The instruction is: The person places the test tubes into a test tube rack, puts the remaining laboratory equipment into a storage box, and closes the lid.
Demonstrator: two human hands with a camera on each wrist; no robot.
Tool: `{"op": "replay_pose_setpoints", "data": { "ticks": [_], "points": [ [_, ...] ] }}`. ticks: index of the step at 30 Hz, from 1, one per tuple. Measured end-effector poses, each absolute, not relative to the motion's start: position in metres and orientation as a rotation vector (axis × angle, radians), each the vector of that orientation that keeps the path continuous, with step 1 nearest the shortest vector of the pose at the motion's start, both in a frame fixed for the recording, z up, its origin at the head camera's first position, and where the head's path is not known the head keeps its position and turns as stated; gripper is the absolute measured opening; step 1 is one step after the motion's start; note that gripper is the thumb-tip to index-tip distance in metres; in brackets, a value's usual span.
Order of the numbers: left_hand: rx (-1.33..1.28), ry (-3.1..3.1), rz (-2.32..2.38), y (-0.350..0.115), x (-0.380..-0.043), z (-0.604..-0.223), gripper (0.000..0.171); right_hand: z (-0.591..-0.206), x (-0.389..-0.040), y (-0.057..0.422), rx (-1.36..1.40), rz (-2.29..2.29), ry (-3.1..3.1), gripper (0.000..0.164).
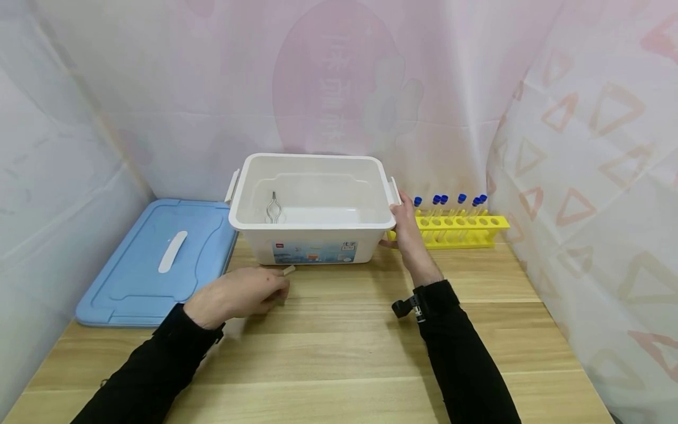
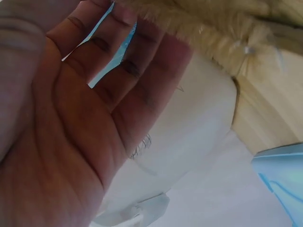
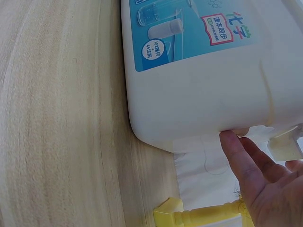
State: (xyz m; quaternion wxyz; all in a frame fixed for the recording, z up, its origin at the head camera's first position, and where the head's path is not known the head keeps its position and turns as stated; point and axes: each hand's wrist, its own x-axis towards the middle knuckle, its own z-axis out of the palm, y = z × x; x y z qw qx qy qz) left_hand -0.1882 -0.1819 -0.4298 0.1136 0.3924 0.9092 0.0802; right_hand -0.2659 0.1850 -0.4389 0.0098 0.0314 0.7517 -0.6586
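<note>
A white plastic storage box (image 1: 312,238) with a blue label stands at the back of the table. My right hand (image 1: 408,229) grips its right end, thumb up by the rim and handle, and fingertips (image 3: 229,137) against the side wall. In front of the box, low over the table, my left hand (image 1: 243,294) holds a test tube brush. Its tan bristles (image 2: 213,33) cross the fingertips in the left wrist view, while only a small pale end (image 1: 288,270) shows in the head view. Metal tongs (image 1: 273,209) lean inside the box at its left.
A blue lid (image 1: 132,265) with a white handle lies flat on the left. Right of the box stands a yellow test tube rack (image 1: 455,224), holding several tubes with blue caps (image 1: 462,198). Pale printed curtains (image 1: 212,76) enclose the back and sides of the wooden table (image 1: 339,353).
</note>
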Motion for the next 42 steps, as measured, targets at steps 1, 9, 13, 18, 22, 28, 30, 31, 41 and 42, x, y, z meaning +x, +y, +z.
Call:
{"op": "replay_pose_setpoints", "data": {
  "ticks": [1,9,13,18,22,28,30,31,41,42],
  "points": [
    [1.163,2.667,0.250,-0.182,-0.188,-0.429,0.023,-0.439,-0.266,0.185,0.097,-2.056,2.348,0.084],
    [1.290,2.654,0.379,-0.188,-0.184,-0.415,0.018,-0.436,-0.265,0.183,0.106,-2.049,2.339,0.082],
    [1.339,2.660,0.399,-0.188,-0.181,-0.410,0.019,-0.430,-0.264,0.182,0.119,-2.041,2.318,0.080],
    [1.382,2.671,0.415,-0.187,-0.176,-0.400,0.020,-0.421,-0.260,0.181,0.105,-1.985,2.316,0.076],
    [1.415,2.697,0.418,-0.188,-0.172,-0.392,0.022,-0.414,-0.257,0.182,0.098,-1.928,2.318,0.076],
    [1.444,2.735,0.435,-0.195,-0.169,-0.381,0.024,-0.406,-0.255,0.180,0.109,-1.892,2.272,0.079],
    [1.458,2.741,0.443,-0.195,-0.170,-0.380,0.024,-0.405,-0.254,0.181,0.105,-1.886,2.253,0.080],
    [1.470,2.744,0.446,-0.195,-0.170,-0.379,0.024,-0.404,-0.253,0.181,0.101,-1.887,2.243,0.080],
    [1.545,2.771,0.457,-0.194,-0.171,-0.375,0.023,-0.408,-0.253,0.181,0.024,-1.896,2.253,0.089],
    [1.554,2.781,0.459,-0.193,-0.171,-0.374,0.023,-0.409,-0.253,0.181,0.019,-1.893,2.257,0.088]
  ]
}}
